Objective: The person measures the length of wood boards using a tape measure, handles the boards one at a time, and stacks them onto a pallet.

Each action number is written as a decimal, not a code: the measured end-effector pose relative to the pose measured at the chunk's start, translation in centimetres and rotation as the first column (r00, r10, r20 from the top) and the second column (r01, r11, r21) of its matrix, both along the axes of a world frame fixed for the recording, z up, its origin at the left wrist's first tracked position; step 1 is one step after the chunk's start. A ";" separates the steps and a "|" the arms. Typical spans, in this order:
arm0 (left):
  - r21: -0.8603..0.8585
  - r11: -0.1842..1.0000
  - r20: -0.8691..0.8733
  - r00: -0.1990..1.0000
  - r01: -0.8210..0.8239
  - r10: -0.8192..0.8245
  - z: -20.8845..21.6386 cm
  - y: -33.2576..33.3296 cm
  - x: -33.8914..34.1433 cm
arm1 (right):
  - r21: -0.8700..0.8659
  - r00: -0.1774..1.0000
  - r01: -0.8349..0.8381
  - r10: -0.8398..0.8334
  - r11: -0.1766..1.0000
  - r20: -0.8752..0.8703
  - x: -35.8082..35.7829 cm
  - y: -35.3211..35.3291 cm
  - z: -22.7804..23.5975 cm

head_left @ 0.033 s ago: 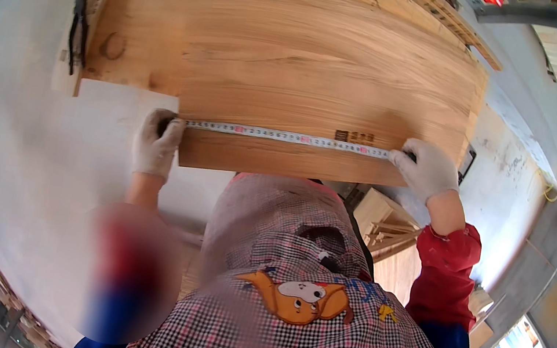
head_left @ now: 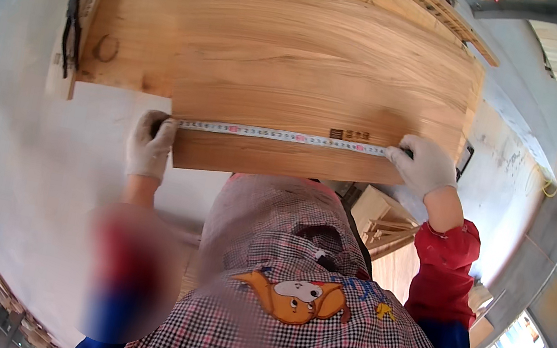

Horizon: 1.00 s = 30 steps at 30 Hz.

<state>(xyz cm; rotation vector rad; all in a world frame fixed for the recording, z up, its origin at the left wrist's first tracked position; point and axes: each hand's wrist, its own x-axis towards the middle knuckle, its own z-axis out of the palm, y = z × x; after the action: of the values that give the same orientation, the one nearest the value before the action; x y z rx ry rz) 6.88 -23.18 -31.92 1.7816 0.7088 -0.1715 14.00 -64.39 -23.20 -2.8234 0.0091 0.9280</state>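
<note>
Tape measure (head_left: pixel 278 135), single, crosses one board (head_left: pixel 312 68), left hand (head_left: pixel 149 146) and right hand (head_left: pixel 426 172) each pinching it, fingers closed.

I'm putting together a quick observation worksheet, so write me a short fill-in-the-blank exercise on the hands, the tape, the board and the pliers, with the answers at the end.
The left hand and the right hand both wear white ____.
Of the two long edges of the wooden board, the measuring tape lies nearer the ____ one in the picture.
The pliers lie to the ____ of the board in the picture.

Missing words: gloves; lower; left.
</note>
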 end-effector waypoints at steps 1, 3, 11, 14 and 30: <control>-0.009 1.000 -0.012 1.000 -0.016 0.016 0.2 -0.2 0.1 | -0.017 1.000 0.003 -0.003 1.000 -0.011 0.3 0.0 -0.1; -0.015 0.998 -0.036 0.998 -0.056 0.055 0.6 -0.4 0.1 | -0.028 1.000 -0.017 0.016 0.999 -0.021 0.6 0.0 -0.3; -0.019 0.997 -0.015 0.997 -0.071 0.071 0.6 -1.0 0.4 | -0.033 1.000 -0.010 0.010 0.999 -0.007 1.3 0.0 -0.2; -0.054 0.996 -0.006 0.998 -0.064 0.064 0.8 -1.0 0.5 | -0.044 0.999 0.000 -0.002 0.999 -0.047 1.5 0.1 -0.4; -0.032 0.999 0.017 1.000 -0.011 0.012 -0.3 -0.3 0.6 | -0.037 0.997 -0.034 0.031 0.999 -0.070 2.0 -0.5 -0.7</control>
<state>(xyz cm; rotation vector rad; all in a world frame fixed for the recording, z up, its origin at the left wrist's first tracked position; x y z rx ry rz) 7.48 -23.50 -32.20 1.7461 0.7005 -0.1591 16.05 -64.89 -23.95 -2.8326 -0.0110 1.0430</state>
